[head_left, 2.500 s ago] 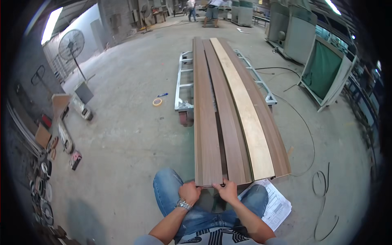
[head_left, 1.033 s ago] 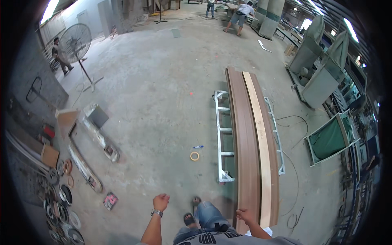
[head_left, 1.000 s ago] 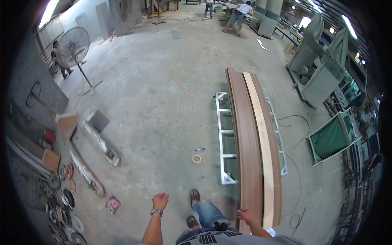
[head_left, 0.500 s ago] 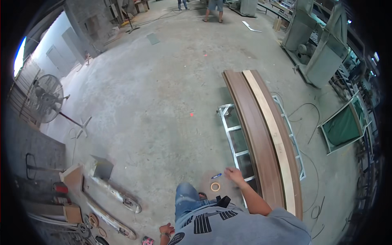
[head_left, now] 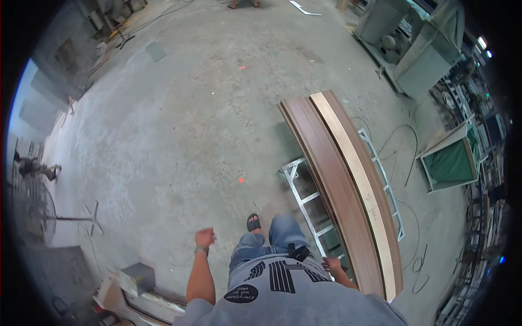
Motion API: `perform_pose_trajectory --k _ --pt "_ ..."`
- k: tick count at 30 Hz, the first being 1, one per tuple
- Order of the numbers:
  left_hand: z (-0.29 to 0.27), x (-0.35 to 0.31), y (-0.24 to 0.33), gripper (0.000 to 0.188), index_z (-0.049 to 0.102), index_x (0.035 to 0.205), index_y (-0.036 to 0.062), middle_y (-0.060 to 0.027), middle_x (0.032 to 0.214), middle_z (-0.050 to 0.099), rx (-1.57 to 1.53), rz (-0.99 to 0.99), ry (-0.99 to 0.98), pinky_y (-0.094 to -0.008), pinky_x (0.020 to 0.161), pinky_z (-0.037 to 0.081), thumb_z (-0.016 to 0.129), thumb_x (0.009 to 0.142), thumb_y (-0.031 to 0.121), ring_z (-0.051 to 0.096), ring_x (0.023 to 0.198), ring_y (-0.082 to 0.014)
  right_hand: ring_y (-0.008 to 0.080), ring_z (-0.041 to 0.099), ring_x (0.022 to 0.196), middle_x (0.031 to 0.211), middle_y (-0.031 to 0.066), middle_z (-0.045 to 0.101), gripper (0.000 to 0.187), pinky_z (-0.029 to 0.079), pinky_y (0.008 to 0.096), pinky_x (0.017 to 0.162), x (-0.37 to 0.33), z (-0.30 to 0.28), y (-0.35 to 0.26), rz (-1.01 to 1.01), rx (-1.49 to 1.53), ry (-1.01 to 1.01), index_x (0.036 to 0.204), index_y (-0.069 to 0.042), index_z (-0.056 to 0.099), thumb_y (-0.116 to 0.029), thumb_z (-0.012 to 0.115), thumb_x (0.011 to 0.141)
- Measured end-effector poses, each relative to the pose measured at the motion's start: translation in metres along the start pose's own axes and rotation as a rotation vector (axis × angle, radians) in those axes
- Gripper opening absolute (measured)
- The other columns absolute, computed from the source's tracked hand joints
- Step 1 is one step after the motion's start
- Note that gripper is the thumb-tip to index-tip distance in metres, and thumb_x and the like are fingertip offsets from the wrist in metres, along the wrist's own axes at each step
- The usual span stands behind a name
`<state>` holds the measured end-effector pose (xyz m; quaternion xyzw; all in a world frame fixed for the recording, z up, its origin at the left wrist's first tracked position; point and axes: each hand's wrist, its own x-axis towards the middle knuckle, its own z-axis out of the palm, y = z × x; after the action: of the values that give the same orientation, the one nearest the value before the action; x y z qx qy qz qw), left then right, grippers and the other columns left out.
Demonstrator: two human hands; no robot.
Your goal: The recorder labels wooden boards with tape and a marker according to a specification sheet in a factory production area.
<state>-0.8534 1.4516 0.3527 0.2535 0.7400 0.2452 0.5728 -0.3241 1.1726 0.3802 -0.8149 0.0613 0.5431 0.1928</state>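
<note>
My left hand (head_left: 205, 239) is out in front of my body to the left, over bare concrete floor. Its fingers look curled in, with no object showing in them. My right hand (head_left: 333, 264) hangs low by my right hip, close to the white metal stand (head_left: 304, 198). Its fingers are small and partly blurred, so their grip is unclear. Along my right side lies a long brown grooved panel (head_left: 333, 179) on that stand. A pale wooden strip (head_left: 356, 174) rests lengthwise on top of the panel.
A floor fan (head_left: 81, 219) stands at the far left. Near my left are a grey box (head_left: 137, 278) and long profiles. To the right are a green-covered frame (head_left: 450, 164), a dark cable (head_left: 416, 146) and large grey machinery (head_left: 418, 60).
I have stepped forward along the panel. My left hand has swung up and forward, while my right hand has dropped back toward my hip. The tape roll and blue pen are out of sight.
</note>
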Motion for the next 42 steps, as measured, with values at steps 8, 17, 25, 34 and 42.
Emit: perform_pose_trajectory --k 8,17,25,34,42 --pt "0.137 0.144 0.345 0.033 0.068 0.112 -0.0016 -0.0101 0.086 0.071 0.237 0.301 -0.086 -0.0267 0.053 0.052 0.062 0.095 0.026 0.069 0.066 -0.0167 0.0269 0.067 0.068 0.086 0.016 0.07 0.031 0.055 0.0406 0.059 0.064 0.079 -0.129 -0.058 -0.039 0.005 0.107 0.0 0.067 -0.024 0.067 0.088" --pt "0.314 0.257 0.422 0.028 0.069 0.108 -0.0013 -0.0085 0.087 0.072 0.29 0.062 -0.322 -0.0268 0.059 0.055 0.064 0.095 0.023 0.068 0.069 -0.0141 0.0114 0.058 0.066 0.074 0.003 0.064 0.02 0.045 0.0299 0.058 0.193 0.133 -0.544 -0.39 0.193 -0.036 0.096 -0.003 0.068 -0.022 0.064 0.092" --pt "0.547 0.409 0.499 0.024 0.067 0.11 -0.0015 -0.0086 0.091 0.072 0.408 0.091 -0.569 -0.0278 0.066 0.057 0.06 0.097 0.018 0.07 0.076 -0.0155 0.0196 0.071 0.093 0.105 0.0131 0.072 0.041 0.054 0.0308 0.078 0.3 0.153 -0.812 -0.521 0.036 0.026 0.125 0.002 0.062 -0.02 0.066 0.091" --pt "0.713 0.588 0.393 0.053 0.055 0.122 -0.0042 -0.0226 0.105 0.07 0.671 0.124 -0.467 -0.0399 0.079 0.053 0.061 0.094 0.041 0.069 0.095 -0.0352 0.0305 0.061 0.121 0.125 0.024 0.064 0.066 0.047 0.0364 0.102 0.492 0.227 -0.898 -0.49 -0.467 0.189 0.137 0.001 0.053 -0.026 0.076 0.082" --pt "0.732 0.6 0.384 0.054 0.042 0.136 -0.0039 -0.0215 0.107 0.07 0.414 -0.16 -0.584 -0.0404 0.085 0.052 0.057 0.097 0.03 0.068 0.101 -0.0355 0.0294 0.062 0.118 0.124 0.0223 0.065 0.071 0.045 0.0346 0.103 0.505 0.239 -0.922 -0.344 -0.457 0.075 0.138 0.0 0.052 -0.024 0.08 0.077"
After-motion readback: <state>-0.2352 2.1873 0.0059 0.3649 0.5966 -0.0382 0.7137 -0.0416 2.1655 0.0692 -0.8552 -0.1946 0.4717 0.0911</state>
